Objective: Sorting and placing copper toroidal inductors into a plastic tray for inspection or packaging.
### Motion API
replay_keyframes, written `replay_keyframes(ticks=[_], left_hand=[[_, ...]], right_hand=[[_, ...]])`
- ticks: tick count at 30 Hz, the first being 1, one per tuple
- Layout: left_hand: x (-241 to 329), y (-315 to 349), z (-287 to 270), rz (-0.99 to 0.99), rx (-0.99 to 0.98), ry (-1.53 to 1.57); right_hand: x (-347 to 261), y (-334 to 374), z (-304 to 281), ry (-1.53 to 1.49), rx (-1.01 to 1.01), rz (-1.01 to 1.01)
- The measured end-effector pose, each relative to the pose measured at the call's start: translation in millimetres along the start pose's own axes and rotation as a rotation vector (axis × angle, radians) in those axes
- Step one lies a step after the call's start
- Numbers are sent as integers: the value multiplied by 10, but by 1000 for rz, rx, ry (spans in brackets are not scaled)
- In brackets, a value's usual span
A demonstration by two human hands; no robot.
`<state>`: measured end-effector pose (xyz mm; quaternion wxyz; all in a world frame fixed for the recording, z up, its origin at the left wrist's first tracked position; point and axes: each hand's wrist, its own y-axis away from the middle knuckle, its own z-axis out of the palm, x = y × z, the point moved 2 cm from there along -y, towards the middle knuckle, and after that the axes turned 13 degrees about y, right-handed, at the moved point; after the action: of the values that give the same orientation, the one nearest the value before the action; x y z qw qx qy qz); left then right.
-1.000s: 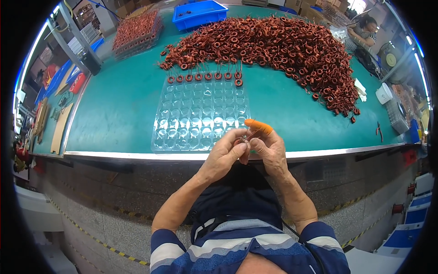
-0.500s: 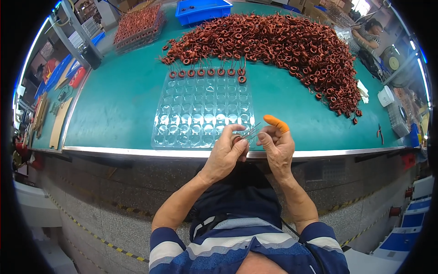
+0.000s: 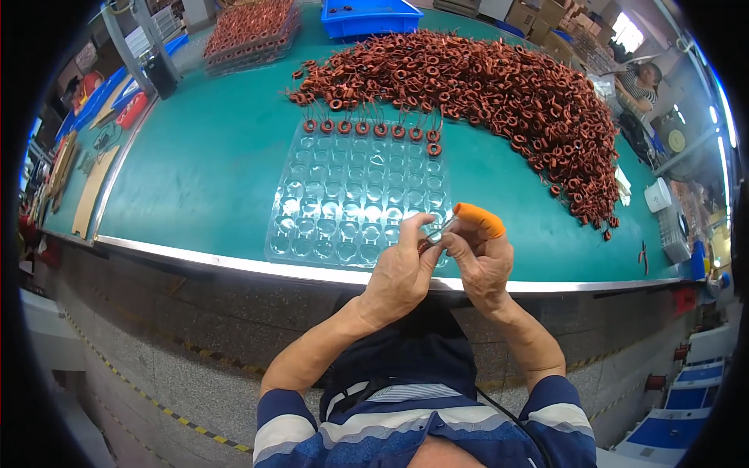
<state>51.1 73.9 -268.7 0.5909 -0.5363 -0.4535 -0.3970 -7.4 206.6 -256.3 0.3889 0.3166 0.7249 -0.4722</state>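
Between my left thumb and fingers is a small ring coil wound with reddish-brown wire (image 3: 424, 246), mostly covered by them. My left hand (image 3: 396, 274) is closed on it above the tray's near right corner. My right hand (image 3: 485, 271), with an orange finger cot (image 3: 477, 218) on one finger, pinches the coil's thin wire leads (image 3: 447, 226). Under and left of the hands lies a clear plastic tray (image 3: 335, 210) with round pockets. Coils with upright leads (image 3: 362, 128) fill its far row, and one more coil (image 3: 434, 149) sits in the second row at the right.
A large heap of similar coils (image 3: 484, 78) curves across the table's back and right. Behind stand a blue bin (image 3: 370, 23) and filled stacked trays (image 3: 250, 35). Pliers (image 3: 642, 257) and a white tub (image 3: 658, 193) are at the right. A person (image 3: 638, 84) sits far right.
My right thumb and fingers have come in to meet my left hand and close on the leads. The view has shifted and tilted slightly; the tray's coils are unchanged.
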Motion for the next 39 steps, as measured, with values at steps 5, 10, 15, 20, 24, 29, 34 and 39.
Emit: replay_keyframes(ticks=[5,10,15,20,24,29,34,39], left_hand=[[-136,-10,-83,124,78,22],[-230,-13,-139,162,100,-103],[-224,-40,-136,285,64,-202],[-201,-38,-148,299,45,-221],[-183,-7,-200,298,34,-224],[-1,-42,-319,376,-172,-465],[9,-14,-642,311,-356,-764],[-40,48,-657,236,-399,-832]], right_hand=[[-24,-341,-22,72,-42,-18],[259,-1207,-19,320,14,-113],[818,-1739,121,502,-46,-212],[982,-1827,240,646,-186,-274],[909,-1854,160,658,-126,-292],[794,-1872,-451,670,55,-182],[939,-1736,-914,761,97,-57],[1153,-1621,-1066,769,71,9]])
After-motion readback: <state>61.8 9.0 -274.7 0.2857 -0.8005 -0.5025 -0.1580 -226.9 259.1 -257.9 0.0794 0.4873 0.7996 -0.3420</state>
